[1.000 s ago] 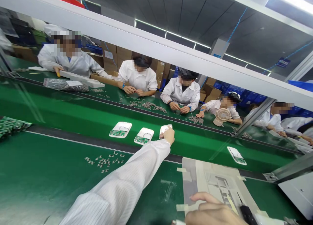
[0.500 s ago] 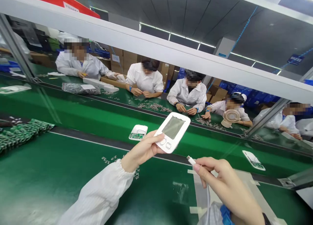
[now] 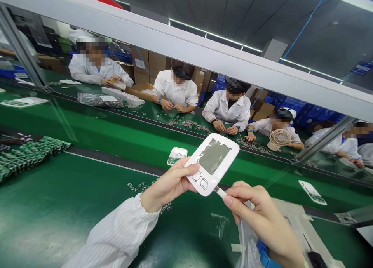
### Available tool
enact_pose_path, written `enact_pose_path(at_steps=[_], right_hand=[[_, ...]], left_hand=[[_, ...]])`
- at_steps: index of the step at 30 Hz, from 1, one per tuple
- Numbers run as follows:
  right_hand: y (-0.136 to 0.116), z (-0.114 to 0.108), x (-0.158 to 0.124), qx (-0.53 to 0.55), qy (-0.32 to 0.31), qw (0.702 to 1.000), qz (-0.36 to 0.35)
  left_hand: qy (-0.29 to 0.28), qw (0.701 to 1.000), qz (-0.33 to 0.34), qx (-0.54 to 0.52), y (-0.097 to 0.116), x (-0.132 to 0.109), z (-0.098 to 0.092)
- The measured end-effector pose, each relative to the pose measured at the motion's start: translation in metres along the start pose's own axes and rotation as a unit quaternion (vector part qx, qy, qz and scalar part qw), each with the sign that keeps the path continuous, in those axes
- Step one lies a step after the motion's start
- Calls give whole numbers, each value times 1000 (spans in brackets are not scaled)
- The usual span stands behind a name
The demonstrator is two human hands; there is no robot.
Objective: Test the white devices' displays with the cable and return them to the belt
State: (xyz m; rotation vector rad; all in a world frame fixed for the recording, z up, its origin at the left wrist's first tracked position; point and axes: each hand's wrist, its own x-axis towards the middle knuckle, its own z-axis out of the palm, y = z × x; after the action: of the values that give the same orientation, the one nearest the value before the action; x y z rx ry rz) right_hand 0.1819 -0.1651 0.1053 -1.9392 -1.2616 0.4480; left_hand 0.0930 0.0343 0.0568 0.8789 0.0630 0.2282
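While the left hand (image 3: 175,178) is closed around a white device (image 3: 215,157) above the green bench (image 3: 87,194), thumb (image 3: 190,169) by its 2 button outlines (image 3: 204,183), the right hand (image 3: 259,213) pinches a cable plug (image 3: 222,193) at the device's edge, its insertion unclear. Beyond, a white shell (image 3: 179,152) lies on the green belt (image 3: 140,145).

Circuit boards (image 3: 35,156) lie left of the device (image 3: 215,157).

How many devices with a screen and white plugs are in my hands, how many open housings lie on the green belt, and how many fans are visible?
Devices with a screen: 1
White plugs: 1
Open housings: 3 (unclear sliver at left edge not counted)
Fans: 1
Total: 6
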Motion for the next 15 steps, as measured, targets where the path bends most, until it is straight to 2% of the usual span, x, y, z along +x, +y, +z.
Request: enact_pose_path(at_steps=[10, 15], right_hand=[[0, -4, -2, 1, -15, 1000, 22], [-1, -5, -2, -35, -8, 999, 41]], left_hand=[[-6, 999, -3, 35, 2, -1, -1], [17, 991, 52, 122, 1, -9, 10]])
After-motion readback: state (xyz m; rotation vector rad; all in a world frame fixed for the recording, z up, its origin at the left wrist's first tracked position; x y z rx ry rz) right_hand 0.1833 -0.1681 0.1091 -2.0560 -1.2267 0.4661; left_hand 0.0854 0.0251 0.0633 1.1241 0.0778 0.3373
